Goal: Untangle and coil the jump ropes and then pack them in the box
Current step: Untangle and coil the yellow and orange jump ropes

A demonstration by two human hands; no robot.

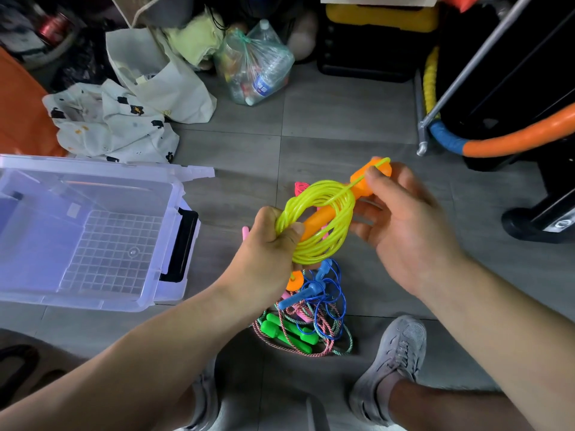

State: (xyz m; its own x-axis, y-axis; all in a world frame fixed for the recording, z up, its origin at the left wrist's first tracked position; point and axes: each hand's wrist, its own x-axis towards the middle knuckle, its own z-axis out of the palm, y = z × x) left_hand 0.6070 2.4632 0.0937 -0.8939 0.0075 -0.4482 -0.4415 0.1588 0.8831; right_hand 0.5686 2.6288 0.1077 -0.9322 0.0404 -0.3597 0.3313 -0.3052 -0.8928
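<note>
Above the floor (342, 126), head view: the left hand (267, 244) grips the coiled yellow rope (323, 244) across its loops. The right hand (404, 225) pinches the free strand against the orange handle (361, 185). The rope looks light, springy and slick, so it likely needs holding across all loops. The box (179, 194) stands open at left.

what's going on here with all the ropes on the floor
A person is coiling a yellow jump rope: the left hand grips the coil while the right hand pinches a loose strand against one orange handle. The other ropes, with blue, green and pink handles, lie in a tangled pile on the floor below the hands. The clear box sits open to the left with no rope visible inside.
</note>
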